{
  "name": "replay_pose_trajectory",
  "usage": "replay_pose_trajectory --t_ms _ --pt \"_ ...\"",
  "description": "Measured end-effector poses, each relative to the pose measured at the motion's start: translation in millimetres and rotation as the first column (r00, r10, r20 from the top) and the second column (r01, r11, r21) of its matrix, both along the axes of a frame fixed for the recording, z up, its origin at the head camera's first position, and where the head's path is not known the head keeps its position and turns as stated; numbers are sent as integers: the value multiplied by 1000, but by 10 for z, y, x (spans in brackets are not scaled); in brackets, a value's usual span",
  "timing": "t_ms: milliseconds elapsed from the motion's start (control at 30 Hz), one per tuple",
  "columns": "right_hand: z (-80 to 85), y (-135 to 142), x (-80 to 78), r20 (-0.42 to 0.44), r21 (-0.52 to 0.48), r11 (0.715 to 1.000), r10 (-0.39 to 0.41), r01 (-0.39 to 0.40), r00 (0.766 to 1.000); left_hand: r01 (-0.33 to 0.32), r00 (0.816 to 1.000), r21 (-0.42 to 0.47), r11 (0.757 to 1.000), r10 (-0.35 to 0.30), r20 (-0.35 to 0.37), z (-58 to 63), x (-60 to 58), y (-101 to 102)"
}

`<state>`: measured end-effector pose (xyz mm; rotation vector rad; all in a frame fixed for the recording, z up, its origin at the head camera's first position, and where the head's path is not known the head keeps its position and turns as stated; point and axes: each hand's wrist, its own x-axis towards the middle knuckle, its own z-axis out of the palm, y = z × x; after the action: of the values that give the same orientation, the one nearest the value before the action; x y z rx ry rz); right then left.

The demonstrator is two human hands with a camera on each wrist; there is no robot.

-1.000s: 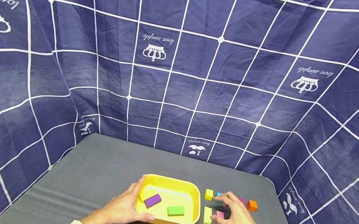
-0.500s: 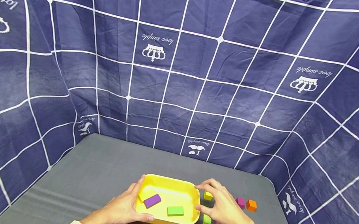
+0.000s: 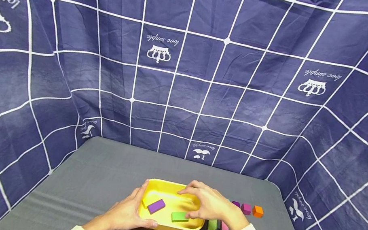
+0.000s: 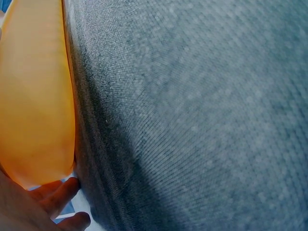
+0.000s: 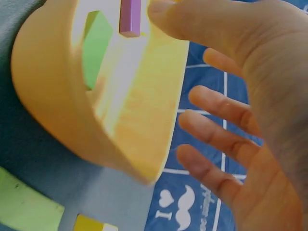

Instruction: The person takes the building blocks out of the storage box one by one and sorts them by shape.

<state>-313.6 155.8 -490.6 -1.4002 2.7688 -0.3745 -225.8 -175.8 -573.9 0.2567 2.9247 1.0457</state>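
Note:
A yellow plastic container (image 3: 167,229) lies on the grey surface in the head view. My left hand (image 3: 126,211) holds its left end, thumb along the front rim and fingers by the left wall; the left wrist view shows fingertips at its end. Inside it are a purple block (image 3: 156,206), a green block (image 3: 179,217) and a yellow block (image 3: 145,202) partly behind the purple one. Over the container's right part hovers my right hand (image 3: 210,203), fingers spread and bent loosely, nothing between them. Its thumb tip overlaps the green block in the head view.
Right of the container, a light green block (image 3: 212,225) and a pink block (image 3: 224,227) are partly covered by my right wrist. Behind them sit a purple block (image 3: 235,204), a magenta block (image 3: 246,209) and an orange block (image 3: 257,211). A patterned blue cloth (image 3: 188,91) surrounds the surface.
My right hand has moved left from above the loose blocks, past the container's right rim, to over its inside. The left hand and the container have stayed put.

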Motion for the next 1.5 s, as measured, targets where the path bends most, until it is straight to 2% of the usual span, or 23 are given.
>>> replay_pose_trajectory --t_ms 233,500,667,867,1133,1500 --pt "11 -253 -96 94 119 990 66 -77 993 7 1000 -2 1000 -7 2 -1 -1 -4" --pt "-64 -485 -153 129 225 957 158 -184 979 6 1000 1 1000 -6 8 2 -1 -7" --pt "-123 -567 -180 206 267 939 165 -218 965 5 1000 -8 1000 -4 4 9 -1 2" --pt "-181 -627 -235 213 312 919 181 -242 960 6 1000 -9 1000 -6 -9 17 8 2" --pt "-229 -669 -258 220 327 911 184 -250 958 1 1000 -16 1000 -1 -6 21 9 9" --pt "-196 -627 -256 252 240 940 180 -241 951 4 1000 -14 1000 -4 -19 16 -13 12"
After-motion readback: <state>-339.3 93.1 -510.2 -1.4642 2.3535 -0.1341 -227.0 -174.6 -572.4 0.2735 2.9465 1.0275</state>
